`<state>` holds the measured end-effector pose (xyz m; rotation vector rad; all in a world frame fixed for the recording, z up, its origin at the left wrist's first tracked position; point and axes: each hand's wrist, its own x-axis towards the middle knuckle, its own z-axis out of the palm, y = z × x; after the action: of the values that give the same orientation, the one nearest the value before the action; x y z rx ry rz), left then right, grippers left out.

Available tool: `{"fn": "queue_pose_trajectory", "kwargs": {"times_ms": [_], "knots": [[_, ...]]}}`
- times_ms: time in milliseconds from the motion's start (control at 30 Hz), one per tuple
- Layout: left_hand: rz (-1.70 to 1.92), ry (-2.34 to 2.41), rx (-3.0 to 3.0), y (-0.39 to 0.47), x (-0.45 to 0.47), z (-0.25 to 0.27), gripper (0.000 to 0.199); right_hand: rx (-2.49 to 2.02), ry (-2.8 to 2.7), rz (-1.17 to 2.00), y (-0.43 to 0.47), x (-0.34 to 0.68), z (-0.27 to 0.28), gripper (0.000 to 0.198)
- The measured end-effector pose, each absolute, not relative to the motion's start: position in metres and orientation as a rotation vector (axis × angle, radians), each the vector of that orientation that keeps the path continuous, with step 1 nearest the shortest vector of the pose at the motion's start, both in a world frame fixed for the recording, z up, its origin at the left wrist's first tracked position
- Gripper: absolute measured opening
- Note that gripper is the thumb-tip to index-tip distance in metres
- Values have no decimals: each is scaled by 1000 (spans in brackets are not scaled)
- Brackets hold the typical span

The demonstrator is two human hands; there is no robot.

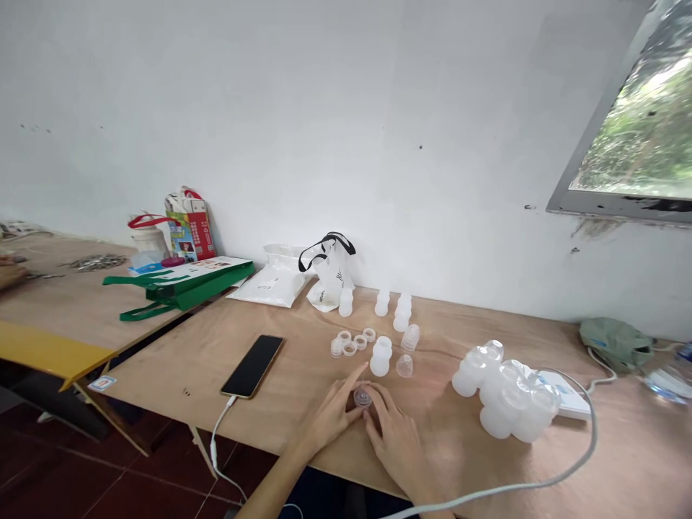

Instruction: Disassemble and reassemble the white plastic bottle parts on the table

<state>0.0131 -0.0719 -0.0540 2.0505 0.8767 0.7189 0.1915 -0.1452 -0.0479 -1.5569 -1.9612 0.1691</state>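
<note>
Near the table's front edge, a small clear round piece with a ringed top is held between my two hands. My left hand pinches its left side, thumb low and index finger stretched forward past it. Fingers of my right hand close on the right side of the same piece. Just beyond stands a translucent white bottle with a wavy body. Several white rings lie behind my left hand. A clear domed cap and another capped piece are to the right.
A black phone on a white cable lies left. Right, several translucent bottles are bunched beside a white box, with a thick white cable looping around. White bags and a green bag stand toward the wall.
</note>
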Motion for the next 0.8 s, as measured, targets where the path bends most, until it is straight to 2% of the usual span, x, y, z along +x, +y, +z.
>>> {"fn": "queue_pose_trajectory", "kwargs": {"times_ms": [133, 267, 333, 467, 667, 800], "knots": [[751, 769, 1993, -71, 15, -52, 79, -1561, -1995, 141, -143, 193, -53, 48], [772, 821, 1974, -69, 16, -56, 80, -1510, -1971, 139, -141, 195, -56, 41], [769, 906, 2007, -68, 17, -59, 72, -1485, -1930, 165, -141, 196, -57, 38], [793, 939, 2179, -67, 20, -62, 39, -1428, -1819, 230, -138, 200, -59, 34], [823, 853, 2303, -68, 20, -55, 38, -1404, -1674, 303, -137, 205, -66, 26], [827, 844, 2296, -68, 19, -54, 37, -1397, -1652, 283, -135, 205, -71, 34]]}}
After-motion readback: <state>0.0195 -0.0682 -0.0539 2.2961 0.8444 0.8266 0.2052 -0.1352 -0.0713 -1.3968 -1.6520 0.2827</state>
